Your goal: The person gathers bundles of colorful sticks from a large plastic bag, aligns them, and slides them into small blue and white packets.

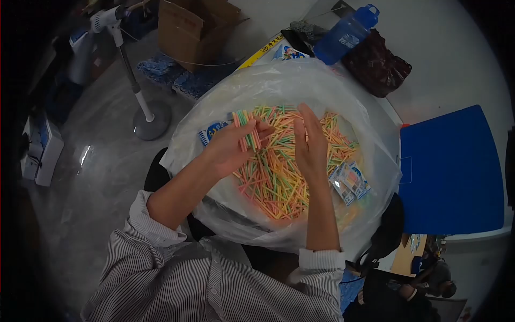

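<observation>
— Holding anything down there?

— Yes. My left hand has its fingers closed round a small bundle of sticks, upright above the heap. My right hand is flat and open, fingers straight, holding nothing, resting on the pile of coloured sticks.

— Where's the pile?

— Inside the clear plastic bag on my lap, small packets just beside my right wrist. Beyond, a blue bottle near a cardboard box.
</observation>
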The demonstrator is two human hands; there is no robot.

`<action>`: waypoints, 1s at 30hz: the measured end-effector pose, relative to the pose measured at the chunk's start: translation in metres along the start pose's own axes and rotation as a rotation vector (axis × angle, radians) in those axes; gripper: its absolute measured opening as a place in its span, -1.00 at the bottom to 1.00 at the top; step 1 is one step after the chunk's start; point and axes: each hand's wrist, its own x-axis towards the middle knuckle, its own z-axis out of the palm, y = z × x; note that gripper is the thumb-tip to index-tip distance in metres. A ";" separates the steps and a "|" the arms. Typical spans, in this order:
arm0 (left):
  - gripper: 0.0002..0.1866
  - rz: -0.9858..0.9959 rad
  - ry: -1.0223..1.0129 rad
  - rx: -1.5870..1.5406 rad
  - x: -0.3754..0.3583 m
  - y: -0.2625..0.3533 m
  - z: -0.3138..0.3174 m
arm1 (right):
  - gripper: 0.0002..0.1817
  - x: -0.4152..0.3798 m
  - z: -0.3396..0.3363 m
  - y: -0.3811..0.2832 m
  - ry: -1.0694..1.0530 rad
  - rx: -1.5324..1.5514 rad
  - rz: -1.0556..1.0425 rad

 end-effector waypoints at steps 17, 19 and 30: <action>-0.79 -0.368 -0.185 0.412 -0.043 -0.051 0.002 | -0.65 -0.081 -0.007 -0.032 0.050 0.804 0.177; -0.80 -0.475 -0.269 0.348 -0.045 -0.055 0.000 | -0.63 -0.080 -0.018 -0.029 -0.419 0.984 0.373; -0.76 0.101 0.045 0.302 -0.042 -0.074 0.014 | -0.56 -0.106 0.017 -0.069 0.193 1.274 0.558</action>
